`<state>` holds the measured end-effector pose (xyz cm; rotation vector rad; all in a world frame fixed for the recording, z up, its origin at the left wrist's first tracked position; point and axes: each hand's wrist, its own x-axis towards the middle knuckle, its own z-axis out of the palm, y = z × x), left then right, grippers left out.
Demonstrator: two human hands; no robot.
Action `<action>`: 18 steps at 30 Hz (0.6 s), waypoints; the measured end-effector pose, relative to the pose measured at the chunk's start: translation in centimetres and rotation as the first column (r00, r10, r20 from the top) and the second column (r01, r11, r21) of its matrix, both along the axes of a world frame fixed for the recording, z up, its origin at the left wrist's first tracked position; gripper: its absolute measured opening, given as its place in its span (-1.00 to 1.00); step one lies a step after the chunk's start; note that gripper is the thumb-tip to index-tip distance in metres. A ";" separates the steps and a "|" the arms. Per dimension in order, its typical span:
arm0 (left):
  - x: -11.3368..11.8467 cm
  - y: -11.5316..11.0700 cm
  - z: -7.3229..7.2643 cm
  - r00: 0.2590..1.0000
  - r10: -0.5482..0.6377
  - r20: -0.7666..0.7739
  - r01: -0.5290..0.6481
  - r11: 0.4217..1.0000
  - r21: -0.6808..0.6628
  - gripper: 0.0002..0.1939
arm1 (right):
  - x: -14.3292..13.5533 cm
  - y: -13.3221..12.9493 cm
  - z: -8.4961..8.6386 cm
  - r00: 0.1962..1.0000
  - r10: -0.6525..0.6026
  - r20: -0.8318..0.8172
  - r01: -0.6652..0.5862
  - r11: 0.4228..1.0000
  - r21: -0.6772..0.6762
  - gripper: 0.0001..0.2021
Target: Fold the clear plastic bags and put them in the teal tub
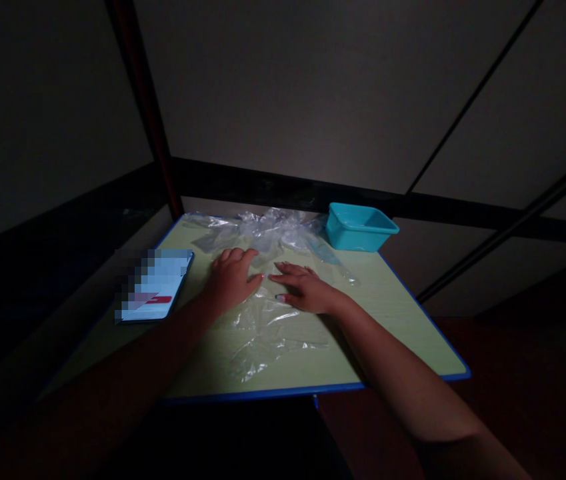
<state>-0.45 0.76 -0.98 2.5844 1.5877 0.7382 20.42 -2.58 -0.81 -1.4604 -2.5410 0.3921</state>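
A clear, crinkled plastic sheet or bag (273, 327) lies across the middle of a pale green table (393, 320) with a blue edge. Its bunched part is at the far side, beyond both hands. On the left part of the plastic rests my left hand (233, 277), palm down, fingers apart and thumb pointing right. Just right of it, my right hand (303, 287) lies on the plastic with its fingers spread and pointing left. The fingertips of the two hands are close together. Neither hand has closed around anything.
A turquoise plastic basket (357, 233) stands at the table's back right corner. A phone or tablet (157, 287) with a lit, partly pixelated screen lies at the left edge. Grey panels with dark strips rise behind the table. The surroundings are dark.
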 end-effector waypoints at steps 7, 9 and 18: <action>-0.3 -0.1 -1.8 0.978 -0.119 -0.172 0.109 0.992 -0.062 -0.47 | -0.2 -0.5 1.0 0.990 -0.022 0.139 0.050 0.979 -0.197 -0.32; -0.4 0.0 -2.2 0.971 -0.128 -0.200 0.102 0.986 -0.135 -0.43 | -0.3 -0.5 1.2 0.987 -0.024 0.158 0.060 0.972 -0.226 -0.26; 0.1 -0.8 -0.5 0.966 -0.198 -0.168 0.193 0.980 -0.043 -0.18 | -0.1 -0.5 1.4 0.986 -0.025 0.163 0.066 0.965 -0.253 -0.21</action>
